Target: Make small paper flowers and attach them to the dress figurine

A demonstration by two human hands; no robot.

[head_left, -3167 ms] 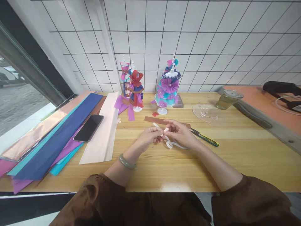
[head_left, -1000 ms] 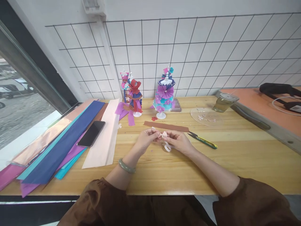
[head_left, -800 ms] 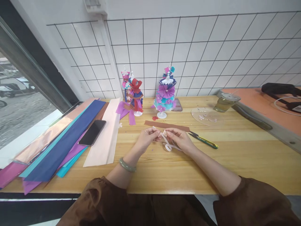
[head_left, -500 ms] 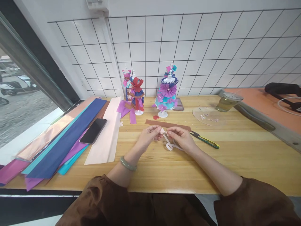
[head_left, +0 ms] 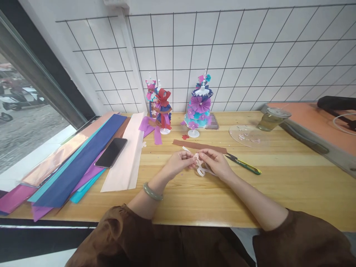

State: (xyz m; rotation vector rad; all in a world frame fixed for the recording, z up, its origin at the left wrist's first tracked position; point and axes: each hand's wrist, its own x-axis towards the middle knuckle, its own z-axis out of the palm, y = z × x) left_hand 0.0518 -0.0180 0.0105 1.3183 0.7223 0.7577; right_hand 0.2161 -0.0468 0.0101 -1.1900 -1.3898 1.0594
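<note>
Both hands meet over the middle of the wooden table, pinching a narrow pale pink paper strip [head_left: 200, 171] that is bunched between the fingertips and curls in a loop below them. My left hand [head_left: 179, 163], with a jade-green bangle on its wrist, is closed on the bunched part; a white end sticks out above its fingers. My right hand [head_left: 215, 162] is closed on the same strip, whose tail passes under the palm. Just beyond them lies a brown paper strip [head_left: 198, 146]. To the right are yellow-green handled scissors [head_left: 244, 164], their blades pointing toward the brown strip.
Two decorated dress stands [head_left: 164, 111] and a larger turquoise-purple one [head_left: 198, 107] stand by the tiled wall. Coloured paper sheets [head_left: 80, 163] and a phone [head_left: 111, 152] lie left. A clear disc [head_left: 236, 139] with small beads and a lidded cup [head_left: 271, 120] are back right.
The strip's pale piece between my fingertips is now more bunched, and a white end points up to the left. My hands have drawn closer together. The view has shifted slightly.
</note>
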